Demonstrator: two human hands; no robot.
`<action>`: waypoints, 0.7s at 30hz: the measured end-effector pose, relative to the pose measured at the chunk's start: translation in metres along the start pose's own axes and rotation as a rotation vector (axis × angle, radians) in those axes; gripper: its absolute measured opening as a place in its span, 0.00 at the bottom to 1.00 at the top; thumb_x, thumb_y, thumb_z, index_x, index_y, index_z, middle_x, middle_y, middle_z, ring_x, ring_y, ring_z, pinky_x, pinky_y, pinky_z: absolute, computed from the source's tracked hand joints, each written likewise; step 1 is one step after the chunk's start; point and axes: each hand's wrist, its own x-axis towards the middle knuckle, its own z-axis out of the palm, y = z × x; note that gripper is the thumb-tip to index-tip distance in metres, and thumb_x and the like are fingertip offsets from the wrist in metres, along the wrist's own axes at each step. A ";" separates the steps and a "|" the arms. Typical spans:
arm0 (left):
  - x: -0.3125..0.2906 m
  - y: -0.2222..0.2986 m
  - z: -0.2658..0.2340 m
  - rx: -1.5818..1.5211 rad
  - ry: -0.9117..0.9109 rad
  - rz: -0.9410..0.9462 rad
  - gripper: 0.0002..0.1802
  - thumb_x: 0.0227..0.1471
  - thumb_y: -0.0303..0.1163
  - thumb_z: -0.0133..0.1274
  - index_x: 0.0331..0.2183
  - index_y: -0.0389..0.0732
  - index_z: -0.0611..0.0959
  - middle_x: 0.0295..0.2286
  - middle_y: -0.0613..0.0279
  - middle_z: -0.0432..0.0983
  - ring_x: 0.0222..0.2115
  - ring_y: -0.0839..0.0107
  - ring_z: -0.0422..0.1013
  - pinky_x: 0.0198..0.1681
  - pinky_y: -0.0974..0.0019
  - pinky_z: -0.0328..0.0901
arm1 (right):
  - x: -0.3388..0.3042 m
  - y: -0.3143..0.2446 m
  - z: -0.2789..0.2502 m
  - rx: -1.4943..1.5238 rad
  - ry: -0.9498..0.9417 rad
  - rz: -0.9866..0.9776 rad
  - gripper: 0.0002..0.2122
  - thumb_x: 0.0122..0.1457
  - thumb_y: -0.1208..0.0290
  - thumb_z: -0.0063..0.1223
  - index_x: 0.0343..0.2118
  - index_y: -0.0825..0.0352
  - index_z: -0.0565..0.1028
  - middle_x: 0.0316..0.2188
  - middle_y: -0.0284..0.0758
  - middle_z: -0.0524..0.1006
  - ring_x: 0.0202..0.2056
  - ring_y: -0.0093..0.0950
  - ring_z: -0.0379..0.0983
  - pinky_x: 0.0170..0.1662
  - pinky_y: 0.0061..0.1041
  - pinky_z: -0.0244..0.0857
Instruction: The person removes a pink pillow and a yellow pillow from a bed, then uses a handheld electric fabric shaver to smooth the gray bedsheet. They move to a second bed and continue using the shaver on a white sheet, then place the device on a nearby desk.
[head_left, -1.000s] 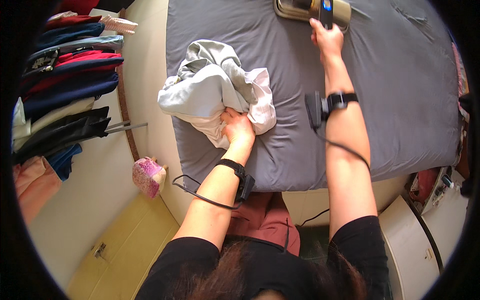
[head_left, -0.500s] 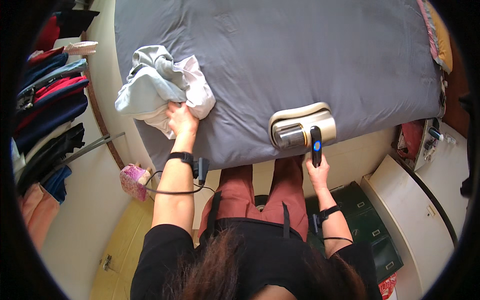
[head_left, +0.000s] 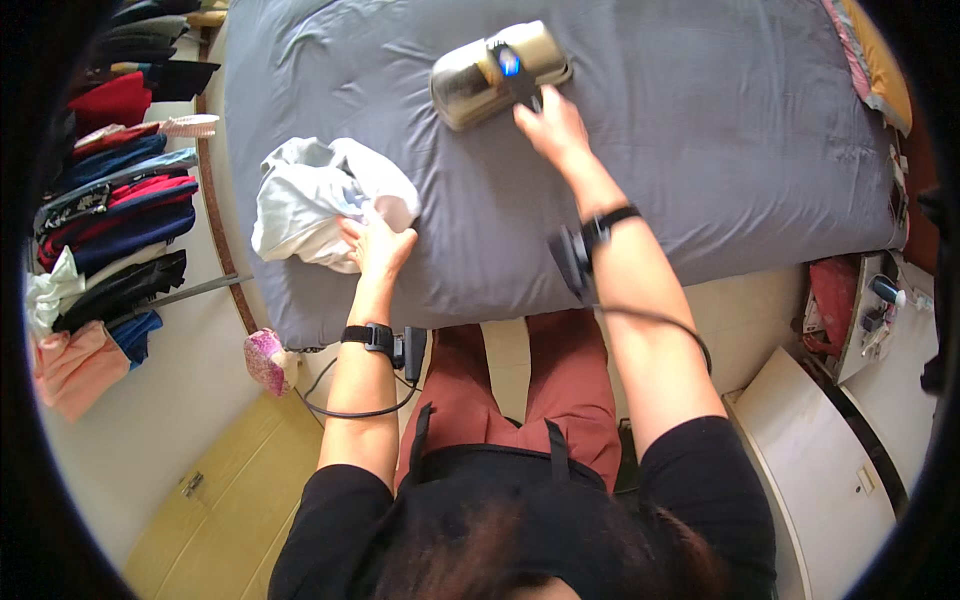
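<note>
On the grey bed sheet (head_left: 650, 150) lies a bunched white and pale blue cloth (head_left: 320, 195), at the bed's near left. My left hand (head_left: 380, 248) is at its near edge, the fingers dug into the folds and partly hidden, the thumb pointing right. My right hand (head_left: 555, 128) is stretched far out, closed round the black handle of a handheld mattress vacuum (head_left: 500, 75). The vacuum is beige with a clear dust cup and a small lit blue display on the handle. It rests tilted over the sheet, beyond and to the right of the cloth; its underside is hidden.
Clothes hang on a rail (head_left: 120, 210) along the left wall. Below stands a yellow door (head_left: 220, 490), with a pink patterned object (head_left: 270, 362) by the bed corner. At right are a small shelf (head_left: 865, 320) and a white cabinet (head_left: 820, 440). Each wrist wears a strapped, cabled device.
My right hand has carried the vacuum from the bed's near edge far forward and left. The cloth has shifted slightly toward me and looks more compact, my left hand still on it.
</note>
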 end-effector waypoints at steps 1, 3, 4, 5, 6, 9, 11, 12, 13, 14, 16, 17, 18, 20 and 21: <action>-0.003 0.015 -0.002 0.014 0.103 -0.040 0.53 0.39 0.41 0.62 0.65 0.46 0.57 0.63 0.32 0.42 0.62 0.31 0.47 0.64 0.40 0.49 | -0.034 0.015 -0.017 -0.063 -0.038 -0.048 0.25 0.55 0.55 0.56 0.49 0.68 0.70 0.39 0.52 0.79 0.43 0.51 0.75 0.46 0.48 0.69; -0.009 0.043 -0.001 -0.041 0.132 0.075 0.52 0.40 0.39 0.61 0.65 0.46 0.57 0.64 0.31 0.38 0.65 0.32 0.41 0.64 0.36 0.45 | -0.119 0.048 -0.059 -0.070 -0.266 0.094 0.22 0.54 0.56 0.57 0.48 0.62 0.71 0.37 0.52 0.79 0.41 0.52 0.75 0.42 0.49 0.69; -0.005 0.060 0.000 -0.001 0.124 0.143 0.52 0.41 0.38 0.61 0.65 0.46 0.56 0.64 0.31 0.42 0.65 0.34 0.42 0.64 0.37 0.46 | -0.161 0.065 -0.080 -0.031 -0.235 0.140 0.20 0.54 0.56 0.58 0.46 0.60 0.71 0.33 0.50 0.79 0.38 0.52 0.76 0.39 0.49 0.69; -0.008 0.084 0.007 -0.088 0.157 0.245 0.51 0.42 0.35 0.60 0.65 0.46 0.57 0.64 0.34 0.45 0.66 0.39 0.43 0.64 0.39 0.48 | -0.194 0.086 -0.109 -0.105 -0.188 0.223 0.18 0.53 0.57 0.58 0.43 0.60 0.72 0.27 0.47 0.79 0.35 0.51 0.76 0.36 0.48 0.69; -0.005 0.107 0.012 -0.190 0.070 0.302 0.50 0.42 0.33 0.59 0.66 0.47 0.56 0.66 0.39 0.42 0.66 0.40 0.43 0.63 0.40 0.51 | -0.224 0.103 -0.134 -0.153 -0.102 0.265 0.15 0.53 0.58 0.59 0.40 0.59 0.73 0.25 0.46 0.79 0.33 0.51 0.76 0.34 0.48 0.69; -0.016 0.157 0.028 -0.329 -0.202 0.183 0.56 0.42 0.38 0.65 0.67 0.54 0.52 0.67 0.41 0.34 0.67 0.40 0.41 0.61 0.37 0.55 | -0.276 0.132 -0.190 -0.213 0.002 0.399 0.10 0.47 0.70 0.59 0.34 0.62 0.76 0.22 0.44 0.77 0.28 0.49 0.76 0.31 0.42 0.69; -0.033 0.181 0.040 -0.241 -0.372 0.136 0.64 0.38 0.43 0.71 0.68 0.59 0.47 0.67 0.42 0.29 0.66 0.36 0.38 0.60 0.36 0.57 | -0.275 0.137 -0.211 -0.170 0.002 0.338 0.09 0.46 0.71 0.60 0.31 0.64 0.77 0.21 0.42 0.76 0.25 0.44 0.77 0.30 0.37 0.69; -0.042 0.189 0.045 -0.179 -0.439 0.122 0.69 0.35 0.45 0.74 0.68 0.61 0.44 0.67 0.41 0.28 0.66 0.34 0.38 0.60 0.37 0.58 | -0.266 0.134 -0.215 -0.146 -0.022 0.343 0.08 0.45 0.71 0.60 0.30 0.64 0.77 0.20 0.42 0.76 0.23 0.42 0.76 0.29 0.36 0.69; -0.047 0.196 0.050 -0.124 -0.453 0.129 0.73 0.33 0.44 0.75 0.68 0.62 0.41 0.68 0.44 0.25 0.66 0.33 0.34 0.59 0.32 0.58 | -0.252 0.131 -0.212 -0.133 0.012 0.316 0.09 0.46 0.70 0.61 0.30 0.65 0.77 0.20 0.41 0.76 0.23 0.40 0.76 0.29 0.35 0.69; -0.053 0.199 0.053 -0.121 -0.435 0.138 0.75 0.31 0.44 0.76 0.68 0.64 0.40 0.67 0.44 0.23 0.67 0.34 0.33 0.56 0.29 0.59 | -0.232 0.126 -0.206 -0.115 0.028 0.293 0.09 0.46 0.70 0.61 0.30 0.65 0.77 0.19 0.41 0.75 0.22 0.39 0.75 0.29 0.35 0.69; -0.055 0.202 0.057 -0.020 -0.438 0.111 0.77 0.29 0.44 0.77 0.68 0.65 0.39 0.67 0.43 0.23 0.66 0.33 0.33 0.55 0.30 0.61 | -0.184 0.117 -0.182 -0.092 0.093 0.243 0.10 0.48 0.68 0.61 0.31 0.67 0.76 0.18 0.40 0.74 0.21 0.34 0.73 0.29 0.33 0.68; -0.054 0.202 0.058 -0.037 -0.426 0.119 0.77 0.28 0.45 0.77 0.68 0.65 0.39 0.67 0.43 0.23 0.66 0.33 0.33 0.55 0.30 0.62 | -0.149 0.115 -0.169 -0.016 0.083 0.251 0.12 0.48 0.65 0.62 0.31 0.67 0.76 0.17 0.40 0.73 0.21 0.32 0.71 0.29 0.33 0.67; -0.051 0.203 0.059 -0.030 -0.435 0.110 0.77 0.28 0.45 0.77 0.68 0.65 0.39 0.67 0.43 0.23 0.66 0.33 0.34 0.55 0.30 0.63 | -0.110 0.115 -0.151 0.040 0.110 0.230 0.13 0.49 0.64 0.62 0.30 0.68 0.75 0.17 0.40 0.72 0.20 0.33 0.70 0.29 0.35 0.66; -0.045 0.203 0.061 -0.027 -0.424 0.105 0.78 0.27 0.45 0.78 0.68 0.65 0.39 0.67 0.43 0.25 0.66 0.34 0.35 0.53 0.31 0.65 | -0.022 0.115 -0.120 0.115 0.153 0.301 0.15 0.48 0.61 0.62 0.27 0.69 0.74 0.16 0.40 0.73 0.20 0.34 0.70 0.28 0.37 0.65; -0.044 0.203 0.062 0.011 -0.444 0.081 0.78 0.26 0.45 0.78 0.68 0.65 0.40 0.67 0.43 0.25 0.66 0.34 0.35 0.53 0.31 0.65 | 0.024 0.114 -0.106 0.113 0.202 0.216 0.15 0.48 0.59 0.62 0.26 0.69 0.74 0.16 0.40 0.73 0.20 0.36 0.72 0.28 0.37 0.65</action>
